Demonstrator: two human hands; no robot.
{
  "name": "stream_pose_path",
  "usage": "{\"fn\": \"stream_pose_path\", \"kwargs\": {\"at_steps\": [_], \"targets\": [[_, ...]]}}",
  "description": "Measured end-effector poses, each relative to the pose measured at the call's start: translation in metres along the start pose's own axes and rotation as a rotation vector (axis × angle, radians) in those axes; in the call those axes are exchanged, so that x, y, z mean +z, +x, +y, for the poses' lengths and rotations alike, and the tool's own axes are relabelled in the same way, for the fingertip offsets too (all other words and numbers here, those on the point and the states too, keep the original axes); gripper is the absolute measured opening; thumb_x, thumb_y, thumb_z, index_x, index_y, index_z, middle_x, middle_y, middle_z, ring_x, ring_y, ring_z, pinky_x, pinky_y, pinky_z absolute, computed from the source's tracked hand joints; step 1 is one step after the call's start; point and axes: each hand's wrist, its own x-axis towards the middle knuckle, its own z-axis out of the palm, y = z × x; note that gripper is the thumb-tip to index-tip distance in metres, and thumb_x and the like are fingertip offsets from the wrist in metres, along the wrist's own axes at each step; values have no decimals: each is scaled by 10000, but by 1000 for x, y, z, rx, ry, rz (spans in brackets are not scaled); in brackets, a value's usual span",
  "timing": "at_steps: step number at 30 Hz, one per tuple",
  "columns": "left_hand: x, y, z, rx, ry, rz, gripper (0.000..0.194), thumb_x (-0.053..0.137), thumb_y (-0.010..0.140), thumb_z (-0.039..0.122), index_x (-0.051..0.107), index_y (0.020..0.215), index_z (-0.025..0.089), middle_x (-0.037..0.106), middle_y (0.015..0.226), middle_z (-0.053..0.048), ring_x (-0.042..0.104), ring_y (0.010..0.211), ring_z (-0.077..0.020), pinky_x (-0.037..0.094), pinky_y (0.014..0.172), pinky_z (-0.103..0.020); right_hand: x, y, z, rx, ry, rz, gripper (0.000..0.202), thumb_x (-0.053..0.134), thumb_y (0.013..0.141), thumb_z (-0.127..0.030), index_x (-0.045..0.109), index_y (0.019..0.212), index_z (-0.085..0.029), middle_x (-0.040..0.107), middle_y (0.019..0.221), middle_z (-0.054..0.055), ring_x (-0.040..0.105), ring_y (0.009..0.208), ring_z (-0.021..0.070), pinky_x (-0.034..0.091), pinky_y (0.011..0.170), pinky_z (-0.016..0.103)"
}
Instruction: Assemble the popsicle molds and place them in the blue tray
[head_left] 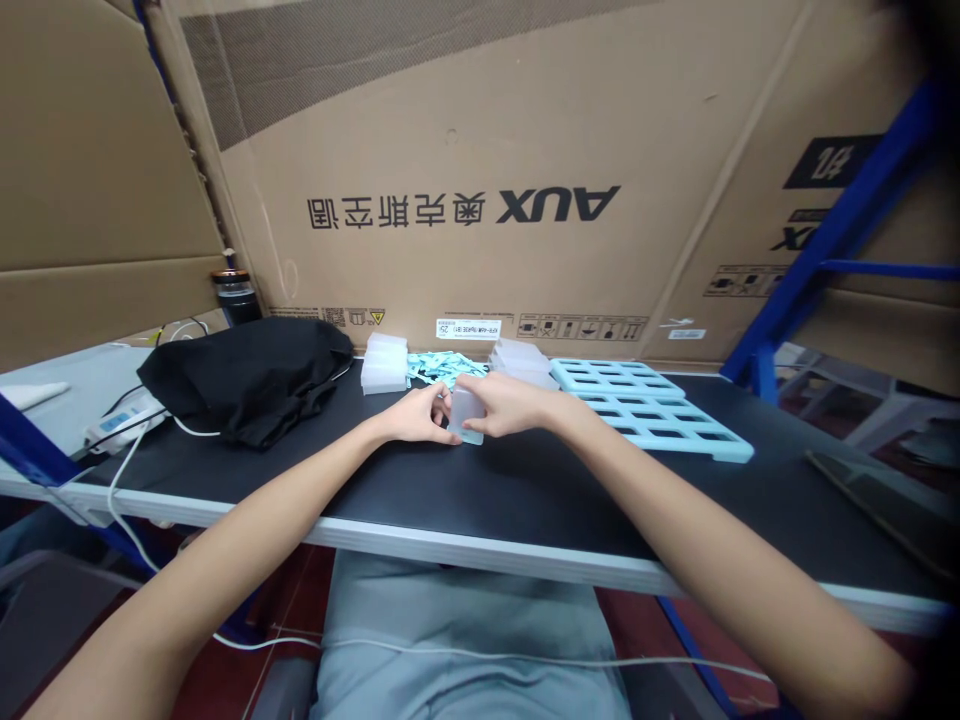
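Observation:
Between my two hands, over the black tabletop (450, 490), is a small translucent plastic box (468, 412). My left hand (417, 414) grips its left side with thumb and fingers. On the right side, my right hand (510, 402) pinches it too. A bit of light blue shows near the box's lower edge, too small to make out. Just behind my hands lies a heap of light blue plastic pieces (446, 366). Frosted boxes are stacked to the left (385, 364) of the heap, and another group of frosted boxes (520, 358) stands to its right, partly behind my right hand.
Light blue slotted racks (664, 425) lie on the right of the table. A black cloth (251, 375) is bunched at the left, near a power strip (127, 420) with cables and a dark bottle (235, 292). Large cardboard (450, 130) walls the back. A dark flat panel (885, 500) lies far right.

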Motion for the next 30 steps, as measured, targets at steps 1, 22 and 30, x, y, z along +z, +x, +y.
{"fn": "stream_pose_path", "kwargs": {"at_steps": [1,22,30], "targets": [[0,0,0,0,5,0,512,795,562,404,463,883,183,544,671,51,529,589,-121,390,557,-240,2,0,-1,9,-11,14,361,590,734,-338,505,1032,-153,620,789,70,542,666,185,311,543,258],[-26,3,9,221,-566,628,424,729,705,340,418,968,220,613,900,-8,623,840,-143,489,759,-278,25,29,19,217,-186,217,230,445,811,-117,584,994,-111,628,1022,175,604,937,242,443,811,334],[-14,1,-1,182,-372,314,375,734,702,365,439,844,183,578,906,-22,587,867,-142,473,796,-288,13,81,34,409,-360,-76,288,646,717,-131,679,1002,-106,666,967,221,649,943,318,494,763,373]]}}
